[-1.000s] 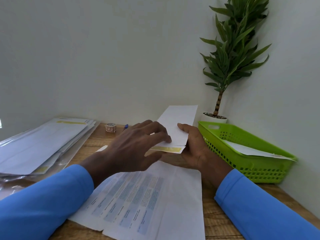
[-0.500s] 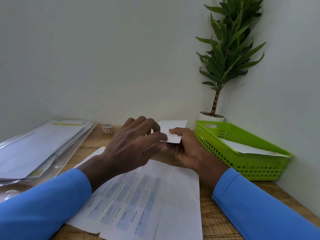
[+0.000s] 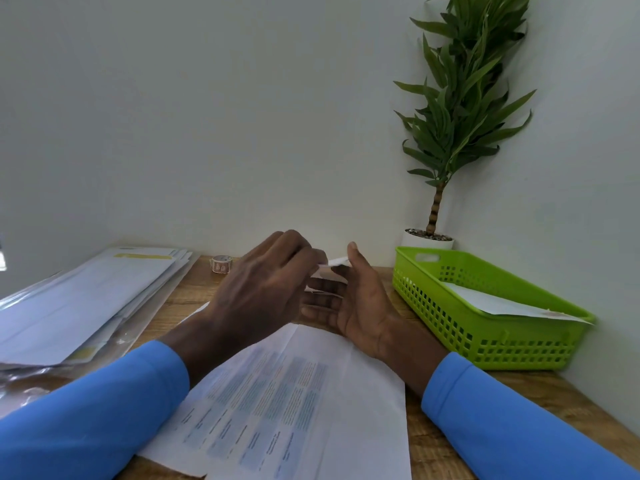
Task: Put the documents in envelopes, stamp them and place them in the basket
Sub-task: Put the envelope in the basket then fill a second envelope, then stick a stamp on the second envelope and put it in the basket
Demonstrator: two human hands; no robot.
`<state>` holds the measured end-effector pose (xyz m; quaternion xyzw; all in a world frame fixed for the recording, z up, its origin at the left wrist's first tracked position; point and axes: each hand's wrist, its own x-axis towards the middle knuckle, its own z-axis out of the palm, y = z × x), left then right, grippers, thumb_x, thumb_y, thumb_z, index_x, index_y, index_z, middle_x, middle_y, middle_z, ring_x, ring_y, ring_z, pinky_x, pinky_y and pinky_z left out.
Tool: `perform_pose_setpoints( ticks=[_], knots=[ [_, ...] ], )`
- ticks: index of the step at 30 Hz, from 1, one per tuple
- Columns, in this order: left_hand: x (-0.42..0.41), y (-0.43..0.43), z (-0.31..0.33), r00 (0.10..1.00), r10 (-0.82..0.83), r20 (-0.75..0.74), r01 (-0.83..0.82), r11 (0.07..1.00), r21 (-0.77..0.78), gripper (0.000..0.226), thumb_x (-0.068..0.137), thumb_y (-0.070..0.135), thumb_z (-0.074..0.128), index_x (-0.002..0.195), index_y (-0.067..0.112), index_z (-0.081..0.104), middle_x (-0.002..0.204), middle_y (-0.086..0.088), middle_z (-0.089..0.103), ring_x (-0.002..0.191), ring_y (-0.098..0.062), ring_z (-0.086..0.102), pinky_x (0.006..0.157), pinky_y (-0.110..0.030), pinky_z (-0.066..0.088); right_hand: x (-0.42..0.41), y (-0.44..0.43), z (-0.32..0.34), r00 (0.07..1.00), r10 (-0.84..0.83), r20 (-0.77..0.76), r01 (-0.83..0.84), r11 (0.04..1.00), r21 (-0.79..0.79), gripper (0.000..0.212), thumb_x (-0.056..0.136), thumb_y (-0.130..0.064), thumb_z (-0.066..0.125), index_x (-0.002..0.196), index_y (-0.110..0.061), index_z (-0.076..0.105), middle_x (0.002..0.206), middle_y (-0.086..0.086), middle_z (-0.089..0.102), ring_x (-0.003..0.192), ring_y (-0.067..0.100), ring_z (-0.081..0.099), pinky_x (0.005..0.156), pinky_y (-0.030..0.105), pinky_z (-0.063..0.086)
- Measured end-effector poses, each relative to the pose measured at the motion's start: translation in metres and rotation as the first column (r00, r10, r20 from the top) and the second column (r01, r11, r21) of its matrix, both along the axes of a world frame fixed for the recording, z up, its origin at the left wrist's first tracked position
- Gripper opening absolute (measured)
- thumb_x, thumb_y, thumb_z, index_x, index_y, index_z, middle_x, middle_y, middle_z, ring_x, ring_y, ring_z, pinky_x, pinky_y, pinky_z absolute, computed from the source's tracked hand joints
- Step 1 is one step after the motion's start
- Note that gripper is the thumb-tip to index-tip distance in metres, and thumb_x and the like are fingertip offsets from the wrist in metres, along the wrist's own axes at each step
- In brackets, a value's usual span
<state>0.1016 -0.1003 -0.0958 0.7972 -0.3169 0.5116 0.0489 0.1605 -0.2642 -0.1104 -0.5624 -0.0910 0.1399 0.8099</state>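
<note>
A white envelope (image 3: 333, 262) is held low between my hands, nearly edge-on and mostly hidden behind my left hand. My left hand (image 3: 263, 289) has its fingers curled and pinches the envelope's near edge. My right hand (image 3: 356, 303) lies palm-up under it with straight fingers and a raised thumb that touches the envelope's tip. Printed documents (image 3: 277, 410) lie flat on the wooden table in front of me. A small roll of stamps (image 3: 221, 264) stands by the wall. The green basket (image 3: 485, 344) at the right holds one envelope (image 3: 502, 303).
A stack of envelopes (image 3: 86, 299) in clear wrapping fills the table's left side. A potted plant (image 3: 460, 116) stands in the back right corner behind the basket. White walls close off the back and the right.
The envelope has come down from upright to nearly flat between my hands. My right thumb has lifted off it and the palm has opened. The camera has tilted up slightly.
</note>
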Motion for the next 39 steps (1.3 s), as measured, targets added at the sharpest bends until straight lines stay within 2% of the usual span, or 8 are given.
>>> perform_pose_setpoints(
  ticks=[7,13,17,22,26,31,35,39],
  knots=[
    [-0.007,0.019,0.026,0.98,0.087,0.176,-0.019,0.936,-0.352,0.022,0.105,0.011,0.05,0.093,-0.002,0.064,0.084,-0.011,0.056,0.069,-0.013,0.044,0.059,-0.024,0.035,0.01,-0.008,0.003,0.956,-0.273,0.106,0.29,0.934,-0.209,0.061,0.097,-0.067,0.04,0.139,-0.023,0.047,0.118,0.006,0.057,0.102,0.023,0.063,0.092,0.047,0.059],
    [0.001,0.032,0.027,0.999,0.015,0.051,0.03,0.633,-0.774,0.027,0.107,0.016,0.042,0.082,0.008,0.049,0.072,-0.003,0.048,0.065,-0.014,0.039,0.058,-0.034,0.03,0.017,-0.015,0.005,0.899,-0.384,0.213,0.432,0.858,-0.277,0.081,0.079,-0.08,0.044,0.142,-0.028,0.046,0.132,0.003,0.06,0.116,0.025,0.062,0.094,0.046,0.055],
    [0.004,0.043,0.027,0.98,0.042,-0.193,-0.193,0.424,-0.885,0.034,0.097,0.027,0.041,0.073,0.004,0.046,0.068,-0.017,0.05,0.072,-0.038,0.048,0.062,-0.046,0.04,0.017,-0.022,0.009,0.798,-0.471,0.377,0.58,0.771,-0.265,0.032,0.101,-0.041,0.053,0.091,-0.012,0.062,0.08,-0.001,0.053,0.073,0.017,0.051,0.069,0.035,0.045],
    [0.01,0.068,0.023,0.876,0.134,-0.463,-0.479,0.346,-0.807,0.054,0.103,0.044,0.037,0.072,0.005,0.057,0.075,-0.014,0.061,0.078,-0.04,0.056,0.072,-0.045,0.046,0.018,-0.031,0.014,0.704,-0.464,0.537,0.675,0.672,-0.305,0.031,0.099,-0.023,0.056,0.071,-0.009,0.061,0.062,-0.003,0.049,0.058,0.012,0.043,0.056,0.03,0.034],
    [0.027,0.095,0.002,0.632,0.106,-0.768,-0.741,0.373,-0.559,0.039,0.097,0.036,0.046,0.084,0.005,0.066,0.091,-0.019,0.069,0.083,-0.039,0.063,0.074,-0.039,0.049,0.02,-0.031,0.01,0.781,-0.324,0.535,0.61,0.582,-0.538,0.014,0.091,-0.021,0.054,0.082,-0.014,0.062,0.073,0.0,0.059,0.069,0.02,0.053,0.059,0.03,0.036],
    [0.019,0.101,-0.011,0.273,0.312,-0.91,-0.86,0.504,-0.085,0.036,0.094,0.031,0.051,0.122,0.011,0.06,0.128,-0.018,0.063,0.114,-0.039,0.06,0.089,-0.038,0.048,0.01,-0.035,0.004,0.871,0.14,0.47,0.469,0.044,-0.882,0.032,0.092,-0.04,0.048,0.113,-0.017,0.055,0.11,0.003,0.063,0.103,0.026,0.061,0.071,0.032,0.04],
    [0.016,0.088,-0.015,0.284,0.566,-0.774,-0.824,0.557,0.105,0.036,0.096,0.036,0.049,0.124,0.016,0.06,0.13,-0.014,0.062,0.117,-0.036,0.059,0.086,-0.037,0.045,0.004,-0.033,0.002,0.846,0.247,0.472,0.517,-0.17,-0.839,0.055,0.095,-0.042,0.044,0.144,-0.017,0.04,0.143,0.013,0.05,0.128,0.033,0.05,0.094,0.038,0.043],
    [0.019,0.08,-0.024,0.347,0.695,-0.629,-0.802,0.568,0.186,0.046,0.099,0.046,0.047,0.133,0.015,0.048,0.135,-0.013,0.055,0.125,-0.034,0.054,0.094,-0.043,0.045,0.005,-0.031,-0.005,0.801,0.324,0.503,0.555,-0.09,-0.827,0.055,0.098,-0.034,0.041,0.151,-0.02,0.031,0.15,0.013,0.035,0.138,0.032,0.035,0.11,0.044,0.035]
  ],
)
